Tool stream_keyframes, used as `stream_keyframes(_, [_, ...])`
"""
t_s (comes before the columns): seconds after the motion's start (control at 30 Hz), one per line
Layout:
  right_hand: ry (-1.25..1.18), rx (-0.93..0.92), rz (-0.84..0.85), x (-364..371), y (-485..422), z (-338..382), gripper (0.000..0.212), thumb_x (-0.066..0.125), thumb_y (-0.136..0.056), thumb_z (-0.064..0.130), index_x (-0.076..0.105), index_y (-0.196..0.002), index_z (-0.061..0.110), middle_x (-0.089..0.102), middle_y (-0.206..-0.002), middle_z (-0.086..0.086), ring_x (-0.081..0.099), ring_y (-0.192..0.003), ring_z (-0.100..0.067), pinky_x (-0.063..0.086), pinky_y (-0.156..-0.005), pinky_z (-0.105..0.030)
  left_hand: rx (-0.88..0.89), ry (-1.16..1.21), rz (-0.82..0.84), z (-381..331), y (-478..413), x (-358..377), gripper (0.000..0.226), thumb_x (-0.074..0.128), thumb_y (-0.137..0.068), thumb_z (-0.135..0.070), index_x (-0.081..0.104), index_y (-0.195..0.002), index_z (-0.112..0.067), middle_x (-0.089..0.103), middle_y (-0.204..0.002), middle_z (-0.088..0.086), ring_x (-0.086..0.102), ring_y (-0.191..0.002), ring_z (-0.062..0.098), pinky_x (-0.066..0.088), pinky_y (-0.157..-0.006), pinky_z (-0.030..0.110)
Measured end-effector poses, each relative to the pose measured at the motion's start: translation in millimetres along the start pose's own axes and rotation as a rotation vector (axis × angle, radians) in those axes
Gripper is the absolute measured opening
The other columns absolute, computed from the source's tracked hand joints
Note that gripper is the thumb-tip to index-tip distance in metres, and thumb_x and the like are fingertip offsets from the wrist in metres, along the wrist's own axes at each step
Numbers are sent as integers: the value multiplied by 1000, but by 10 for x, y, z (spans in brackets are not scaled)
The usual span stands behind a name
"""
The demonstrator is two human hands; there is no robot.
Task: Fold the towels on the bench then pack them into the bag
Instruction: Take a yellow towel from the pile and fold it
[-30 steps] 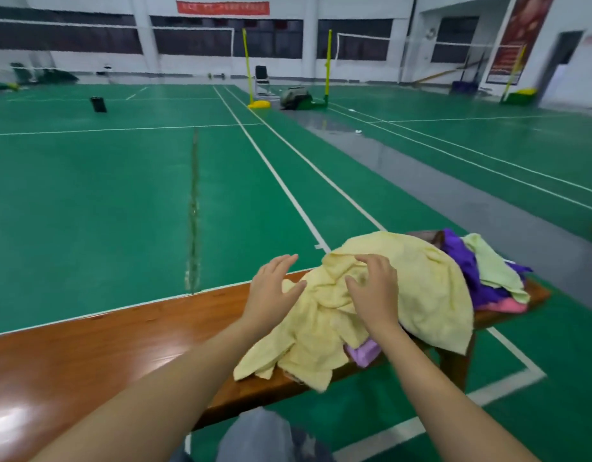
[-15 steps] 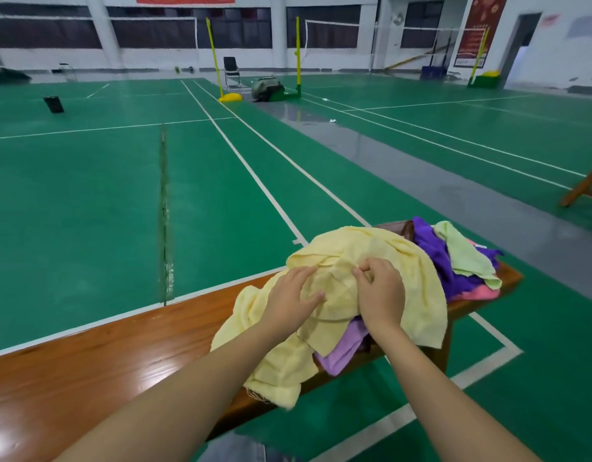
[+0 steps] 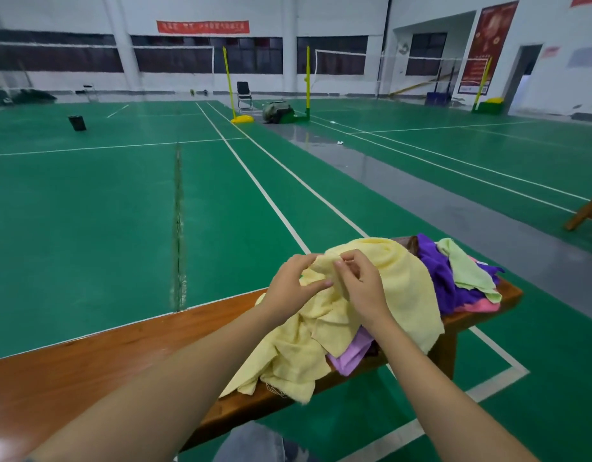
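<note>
A large pale yellow towel (image 3: 404, 288) lies crumpled on top of a heap at the right end of the wooden bench (image 3: 98, 365). My left hand (image 3: 293, 283) pinches a fold of it near the top. Close beside it, my right hand (image 3: 363, 285) pinches the same bunched edge. Under the yellow towel lie a lilac towel (image 3: 349, 356), a purple towel (image 3: 438, 275), a light green towel (image 3: 468, 270) and a pink towel (image 3: 478, 306). No bag is in view.
The bench's left part is bare polished wood. Green court floor with white lines surrounds it. Net posts (image 3: 228, 85), a chair (image 3: 244, 93) and a dark bin (image 3: 77, 123) stand far off. Another wooden leg (image 3: 584, 211) shows at the right edge.
My left hand went from hovering open to pinching the yellow towel. Both hands rose together and gathered the towel's top fold between them.
</note>
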State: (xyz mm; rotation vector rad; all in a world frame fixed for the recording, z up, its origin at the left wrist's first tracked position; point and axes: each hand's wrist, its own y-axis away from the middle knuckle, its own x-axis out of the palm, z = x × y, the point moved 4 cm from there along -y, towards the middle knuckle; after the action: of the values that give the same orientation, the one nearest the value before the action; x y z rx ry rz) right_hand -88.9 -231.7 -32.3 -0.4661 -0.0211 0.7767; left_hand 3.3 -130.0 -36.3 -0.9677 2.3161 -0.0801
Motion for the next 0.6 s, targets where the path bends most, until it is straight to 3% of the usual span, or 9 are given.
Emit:
stream_keyframes(0.03, [-19,-8,16,41,8,57,13,51,-95,7,55,-83,11,52,-69,5,47,-57,7,38,-56,-9,10,2,-20,-11,7,-71,29,71,-81,-30,64,-107,-19,62,-104,-2,55,-100,14,45,-93,37])
stream_keyframes(0.1, [-29,-14,42,121,20,147,12,51,-95,8,55,-84,11,52,-70,4,48,-58,6,38,-56,-9,15,80,-46,-61,31,-216,10,70,-83,-24,66,-82,-14,64,-79,-2,58,-76,5,49,-74,28])
stream_keyframes(0.17, [-2,-8,54,192,44,192,13,52,-95,11,55,-83,14,53,-72,4,48,-60,6,38,-57,-10,3,141,-52,-136,66,-368,15,66,-86,-16,62,-71,-18,59,-65,-7,53,-57,-3,44,-60,16])
stream_keyframes(0.37, [162,85,106,273,195,69,7,61,-90,14,60,-93,20,63,-91,7,57,-88,-8,44,-68,-11,-107,252,-74,33,246,-888,14,56,-91,-4,59,-78,-8,65,-67,6,63,-57,8,53,-61,20])
stream_keyframes(0.6, [504,105,146,356,314,-106,35,67,-85,17,57,-118,20,57,-121,5,49,-116,-13,42,-100,-30,-301,273,-257,746,768,-1682,13,53,-93,-5,59,-82,-10,68,-63,1,62,-52,7,53,-59,20])
